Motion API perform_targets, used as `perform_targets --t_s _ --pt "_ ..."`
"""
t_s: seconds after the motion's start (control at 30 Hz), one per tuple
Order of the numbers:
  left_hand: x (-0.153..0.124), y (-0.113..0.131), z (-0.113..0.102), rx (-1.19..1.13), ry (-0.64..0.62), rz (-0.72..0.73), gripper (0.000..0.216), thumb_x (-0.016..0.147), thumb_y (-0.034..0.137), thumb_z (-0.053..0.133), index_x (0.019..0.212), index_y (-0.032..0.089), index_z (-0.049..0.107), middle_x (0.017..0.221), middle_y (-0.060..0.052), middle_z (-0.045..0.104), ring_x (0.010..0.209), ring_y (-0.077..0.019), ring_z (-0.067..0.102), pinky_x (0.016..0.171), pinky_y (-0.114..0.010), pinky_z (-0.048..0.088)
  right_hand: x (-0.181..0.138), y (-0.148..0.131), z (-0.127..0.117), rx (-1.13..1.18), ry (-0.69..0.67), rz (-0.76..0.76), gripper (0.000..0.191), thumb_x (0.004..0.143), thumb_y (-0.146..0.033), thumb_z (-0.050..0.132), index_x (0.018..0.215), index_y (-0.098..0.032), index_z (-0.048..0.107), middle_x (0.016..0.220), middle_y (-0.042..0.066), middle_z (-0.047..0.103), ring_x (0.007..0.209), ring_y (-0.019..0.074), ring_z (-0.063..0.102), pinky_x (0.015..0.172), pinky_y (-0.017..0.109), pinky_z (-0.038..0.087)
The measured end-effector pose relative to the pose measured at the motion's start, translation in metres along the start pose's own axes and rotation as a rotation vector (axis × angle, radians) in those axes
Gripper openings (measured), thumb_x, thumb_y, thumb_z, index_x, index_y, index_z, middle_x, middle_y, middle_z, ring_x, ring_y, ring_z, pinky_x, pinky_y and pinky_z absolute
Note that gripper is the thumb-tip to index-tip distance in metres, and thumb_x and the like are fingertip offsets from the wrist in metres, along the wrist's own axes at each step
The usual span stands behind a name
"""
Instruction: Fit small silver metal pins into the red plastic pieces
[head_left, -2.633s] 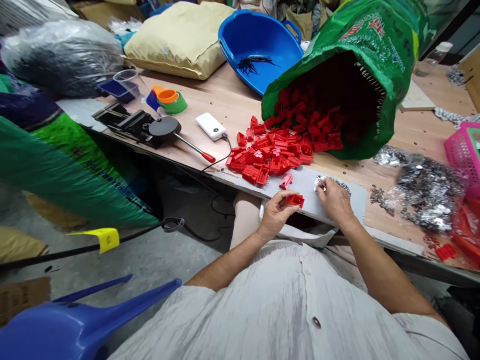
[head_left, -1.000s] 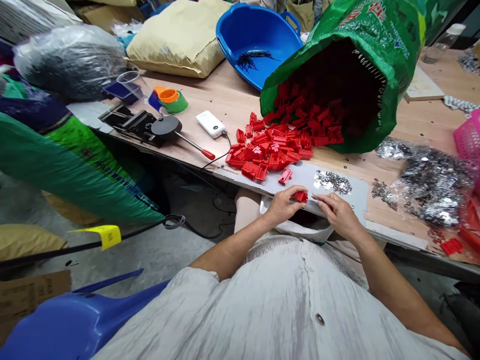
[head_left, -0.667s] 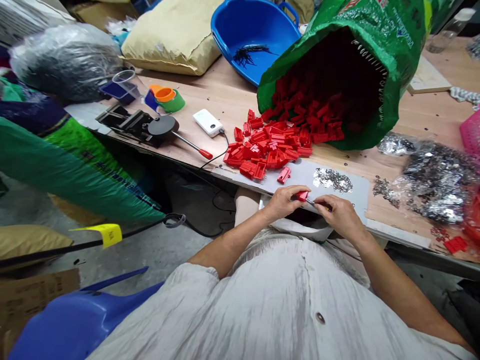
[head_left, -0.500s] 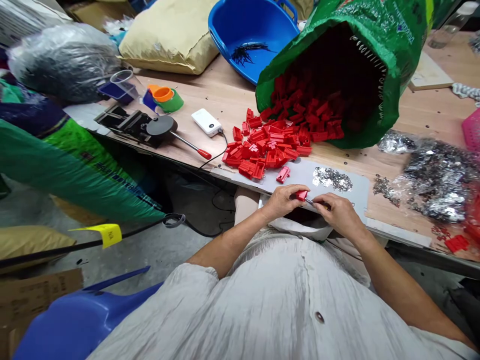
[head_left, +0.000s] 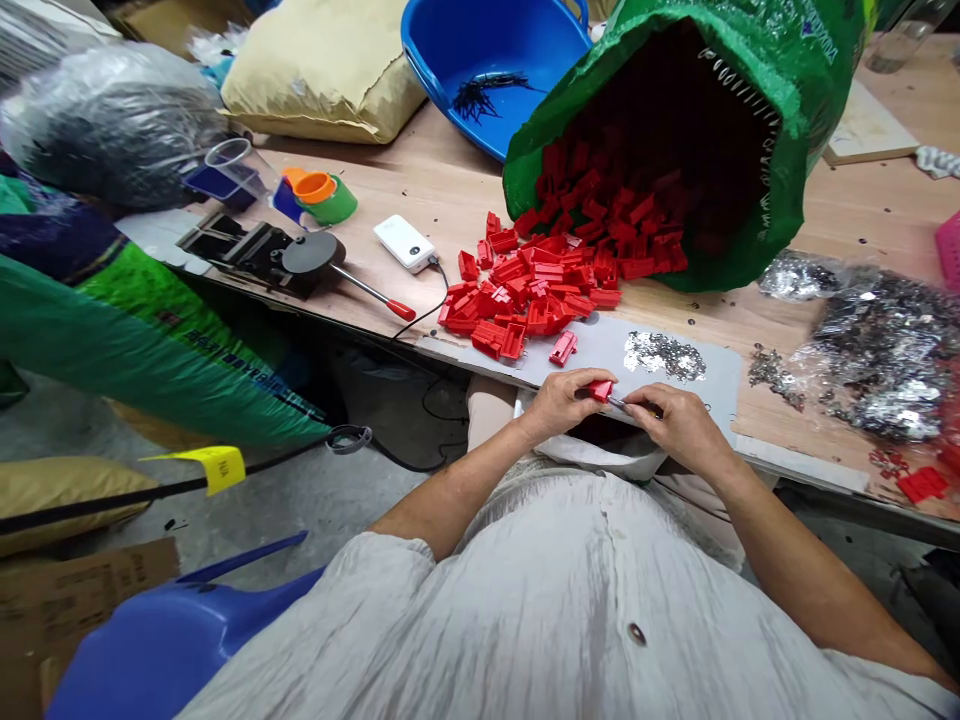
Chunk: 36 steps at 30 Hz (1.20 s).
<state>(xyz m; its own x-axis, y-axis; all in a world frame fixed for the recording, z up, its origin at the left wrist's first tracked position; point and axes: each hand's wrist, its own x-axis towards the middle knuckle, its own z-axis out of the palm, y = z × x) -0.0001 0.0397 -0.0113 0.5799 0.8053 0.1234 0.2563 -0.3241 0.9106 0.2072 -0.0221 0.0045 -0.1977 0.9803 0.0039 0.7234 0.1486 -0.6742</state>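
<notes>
My left hand (head_left: pixel 559 405) is closed on a small red plastic part (head_left: pixel 601 390), pinched between thumb and fingers at the table's front edge. In my closed right hand (head_left: pixel 679 422) is what looks like a screwdriver (head_left: pixel 616 402); its thin metal shaft meets the right end of the red part. Fingers cover most of its handle. One loose red part (head_left: pixel 563 348) lies on a grey sheet (head_left: pixel 709 385) just beyond my hands. On the same sheet sits a patch of small shiny metal pieces (head_left: pixel 664 357). Behind is a heap of red plastic parts (head_left: pixel 536 285).
A green sack (head_left: pixel 814 120) lies on its side, red parts spilling from its mouth. To the left are a hand press with a red-tipped lever (head_left: pixel 311 255) and a white power bank (head_left: pixel 405 243). A blue basin (head_left: pixel 427 75) stands behind; bagged metal pieces (head_left: pixel 877 345) lie right.
The camera view has shifted slightly. Both hands keep their hold on the red part and the screwdriver, with almost no visible movement.
</notes>
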Motion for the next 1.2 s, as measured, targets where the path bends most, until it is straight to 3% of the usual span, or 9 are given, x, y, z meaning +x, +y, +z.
perform_targets --t_s 0.43,0.67,0.83,1.03,1.2 --pt "0.000 -0.003 0.002 0.001 0.011 0.008 0.030 0.076 0.021 0.072 0.106 0.020 0.070 0.106 -0.005 0.074 0.096 -0.0182 0.069 0.090 -0.027 0.049 0.003 -0.010 0.001 -0.092 -0.038 0.100 0.018 0.089 -0.024 0.053 0.087 -0.023 0.070 0.084 0.004 0.069 0.076 0.0193 0.063 0.070 0.032 0.044" --pt "0.001 -0.006 0.004 -0.032 0.019 0.000 0.031 0.074 0.022 0.074 0.105 0.019 0.069 0.104 -0.005 0.074 0.096 -0.0188 0.068 0.091 -0.029 0.049 0.007 -0.019 0.010 -0.165 0.006 0.128 0.015 0.088 -0.020 0.052 0.084 -0.022 0.066 0.084 0.005 0.069 0.079 0.0203 0.062 0.070 0.031 0.042" --pt "-0.004 -0.006 0.004 -0.055 0.045 -0.012 0.032 0.074 0.023 0.075 0.105 0.018 0.068 0.100 -0.005 0.073 0.091 -0.0169 0.067 0.088 -0.028 0.049 0.001 -0.015 0.004 -0.017 -0.022 0.095 0.015 0.091 -0.027 0.051 0.091 -0.023 0.066 0.089 0.003 0.070 0.082 0.0191 0.063 0.073 0.031 0.044" --pt "-0.017 -0.007 0.008 -0.161 0.104 -0.016 0.031 0.075 0.028 0.076 0.102 0.018 0.065 0.105 -0.006 0.070 0.099 -0.0178 0.064 0.092 -0.029 0.047 -0.017 -0.011 -0.001 0.099 0.056 0.080 0.020 0.094 -0.034 0.044 0.102 -0.024 0.060 0.087 0.004 0.071 0.072 0.0188 0.063 0.068 0.031 0.047" --pt "-0.020 0.007 0.015 -0.495 0.193 -0.072 0.039 0.072 0.033 0.079 0.104 0.019 0.061 0.101 -0.005 0.067 0.096 -0.0158 0.064 0.089 -0.029 0.048 -0.026 -0.017 -0.005 0.235 -0.023 0.073 0.026 0.098 -0.037 0.039 0.118 -0.026 0.051 0.087 0.001 0.072 0.071 0.0171 0.064 0.070 0.031 0.048"
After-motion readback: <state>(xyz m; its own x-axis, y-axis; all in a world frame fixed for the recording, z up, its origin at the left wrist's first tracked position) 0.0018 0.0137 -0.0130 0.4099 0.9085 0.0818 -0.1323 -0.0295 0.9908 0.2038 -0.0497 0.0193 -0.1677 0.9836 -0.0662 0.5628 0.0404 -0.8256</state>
